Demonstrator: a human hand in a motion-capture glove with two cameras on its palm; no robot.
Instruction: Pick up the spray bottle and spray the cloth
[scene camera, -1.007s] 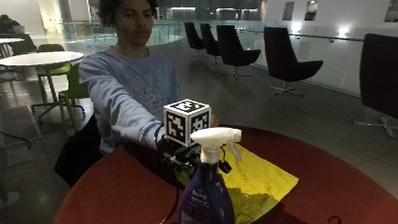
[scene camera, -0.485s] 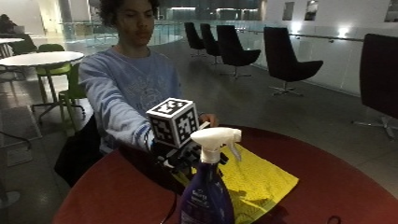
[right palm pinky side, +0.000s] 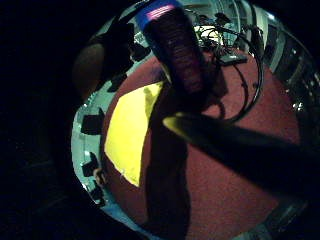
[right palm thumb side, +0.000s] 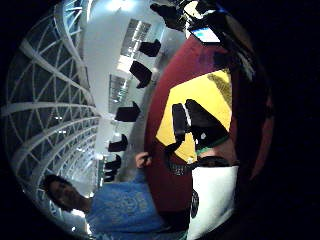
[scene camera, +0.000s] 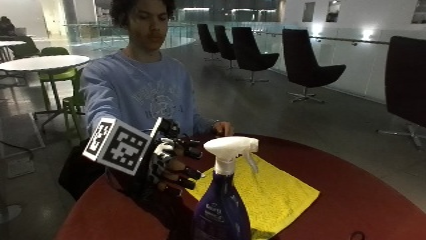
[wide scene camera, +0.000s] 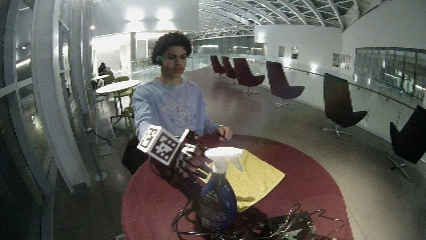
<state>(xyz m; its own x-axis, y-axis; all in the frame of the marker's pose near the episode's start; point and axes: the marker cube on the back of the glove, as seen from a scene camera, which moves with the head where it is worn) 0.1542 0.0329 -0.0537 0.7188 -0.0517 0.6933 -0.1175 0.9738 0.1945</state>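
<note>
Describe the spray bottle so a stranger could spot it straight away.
Start at the round dark red table where the person sits. A yellow cloth lies spread on it, and the spray bottle stands upright beside that cloth, near the black-gloved right hand. It is the only standing item there: purple body, white trigger head.

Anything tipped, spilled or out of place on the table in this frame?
Nothing stands out. The spray bottle stands upright on the round red table, the yellow cloth lies flat beside it, and the gloved right hand is near the bottle, not gripping it.
</note>
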